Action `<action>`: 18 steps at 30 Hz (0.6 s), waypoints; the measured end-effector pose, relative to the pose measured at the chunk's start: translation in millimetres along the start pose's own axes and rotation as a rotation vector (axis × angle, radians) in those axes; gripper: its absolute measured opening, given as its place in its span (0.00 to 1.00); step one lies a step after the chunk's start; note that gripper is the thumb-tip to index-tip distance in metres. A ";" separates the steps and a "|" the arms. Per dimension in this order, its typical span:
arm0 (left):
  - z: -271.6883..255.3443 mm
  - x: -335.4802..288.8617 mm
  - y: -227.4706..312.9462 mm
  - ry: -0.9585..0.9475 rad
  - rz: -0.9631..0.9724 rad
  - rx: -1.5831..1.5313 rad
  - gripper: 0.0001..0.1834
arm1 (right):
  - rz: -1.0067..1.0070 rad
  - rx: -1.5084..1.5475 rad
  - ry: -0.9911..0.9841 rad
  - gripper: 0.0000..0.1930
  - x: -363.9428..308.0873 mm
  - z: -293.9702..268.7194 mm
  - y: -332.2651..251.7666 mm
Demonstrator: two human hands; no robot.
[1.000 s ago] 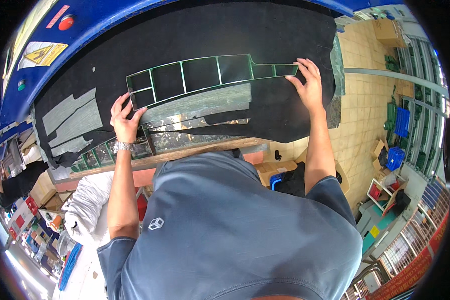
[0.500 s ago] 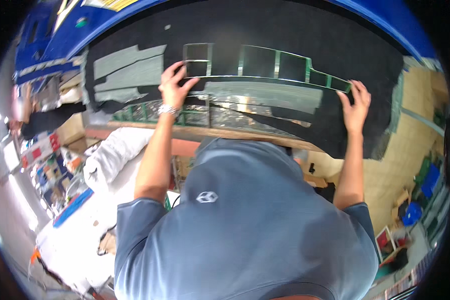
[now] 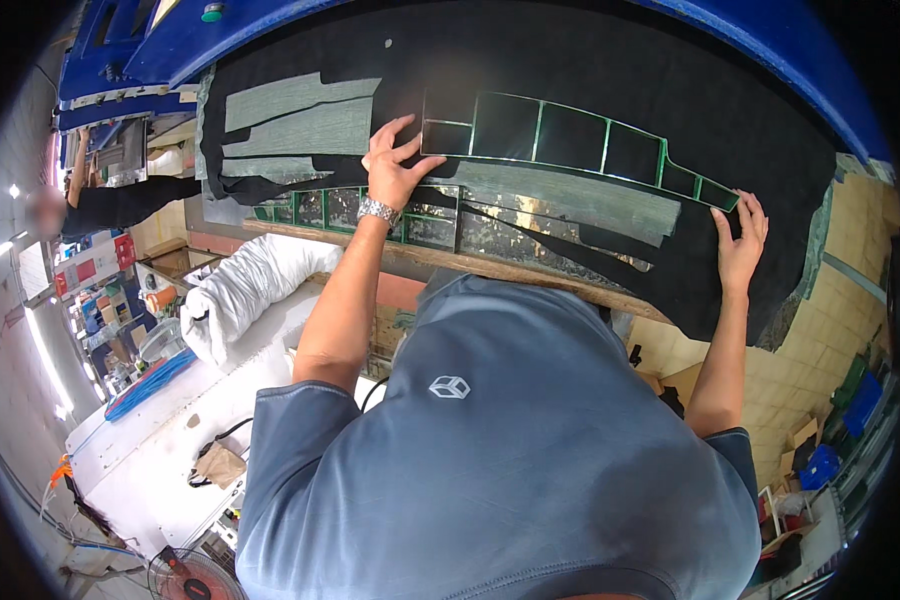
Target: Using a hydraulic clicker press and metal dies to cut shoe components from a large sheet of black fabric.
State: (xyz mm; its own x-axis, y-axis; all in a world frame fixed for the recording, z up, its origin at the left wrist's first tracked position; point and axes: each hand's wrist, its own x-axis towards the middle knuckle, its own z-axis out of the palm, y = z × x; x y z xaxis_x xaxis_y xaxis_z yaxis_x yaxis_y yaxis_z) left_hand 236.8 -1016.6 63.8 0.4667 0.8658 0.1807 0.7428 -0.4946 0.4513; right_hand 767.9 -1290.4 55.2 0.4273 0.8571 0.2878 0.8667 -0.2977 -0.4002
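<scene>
A long, narrow cutting die (image 3: 537, 130) of thin metal strips with green sides and several crossbars lies on a black sheet of material (image 3: 760, 130). Its right end steps down to a narrower tail. My left hand (image 3: 395, 172), with a metal watch band at the wrist, grips the left end, thumb at the near edge and fingers at the end. My right hand (image 3: 742, 245) pinches the tip of the tail between thumb and fingers. Long grey-green openings (image 3: 300, 125) in the sheet show to the left, and another (image 3: 570, 198) runs just below the die.
A second green-sided die (image 3: 310, 208) lies along the near wooden edge (image 3: 530, 280). Blue machine parts (image 3: 750, 45) border the far side. At left are a white rolled cloth (image 3: 260, 290) on a white surface and another person's arm (image 3: 77, 165). A fan (image 3: 195, 585) stands lower left.
The whole view has shifted, placing the sheet, die and hands further right in the picture, and it is sharper. Both hands keep their hold, and the die has barely moved on the sheet.
</scene>
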 end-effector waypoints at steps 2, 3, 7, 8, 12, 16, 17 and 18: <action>2.7 0.1 2.7 0.001 0.012 -0.017 0.23 | -0.022 -0.030 0.002 0.22 0.8 -4.6 -0.4; -1.2 0.4 0.6 0.001 0.002 -0.005 0.24 | -0.018 0.012 0.009 0.23 0.1 0.8 1.7; 0.0 0.7 -0.4 -0.008 -0.024 -0.007 0.25 | -0.003 0.041 0.011 0.24 0.3 3.7 3.9; 0.4 0.4 0.0 -0.013 -0.034 -0.012 0.25 | 0.004 0.043 0.017 0.24 0.5 3.8 3.8; 3.9 0.2 2.9 -0.005 -0.027 -0.010 0.25 | 0.007 0.040 0.004 0.24 2.2 0.2 8.2; 3.3 5.1 4.4 -0.006 -0.009 -0.011 0.25 | 0.004 0.049 0.023 0.24 3.1 -6.3 7.0; 5.6 5.9 3.4 0.005 0.007 -0.038 0.24 | 0.010 0.038 0.019 0.24 2.5 -13.0 7.0; 5.5 6.0 1.2 0.016 0.024 -0.068 0.24 | -0.031 0.078 0.054 0.24 4.1 -8.9 3.3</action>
State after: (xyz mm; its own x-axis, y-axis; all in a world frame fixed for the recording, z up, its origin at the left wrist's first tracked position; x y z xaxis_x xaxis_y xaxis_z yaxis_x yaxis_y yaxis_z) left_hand 243.2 -1012.4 60.6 0.4757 0.8551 0.2064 0.6967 -0.5095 0.5049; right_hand 774.8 -1291.6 62.8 0.4153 0.8409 0.3471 0.8582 -0.2356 -0.4560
